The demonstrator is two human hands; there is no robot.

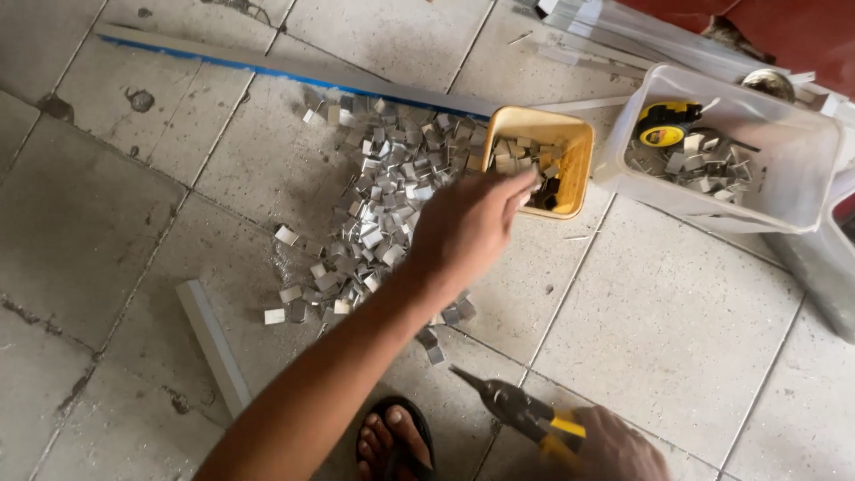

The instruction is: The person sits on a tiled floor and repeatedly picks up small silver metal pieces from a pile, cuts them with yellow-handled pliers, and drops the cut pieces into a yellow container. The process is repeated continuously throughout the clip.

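Left hand (468, 227) reaches over the small square yellow plastic tub (541, 160) on the tiled floor (668, 321), fingertips pinched on small grey metal clips (374, 209). Right hand (614, 450), cut off at the frame's bottom edge, grips yellow-handled pliers (521, 411).

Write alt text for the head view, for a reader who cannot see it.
A left hand reaches into a yellow tub of small metal pieces, beside a heap of metal pieces on the tiled floor. The right hand holds yellow-handled snips.
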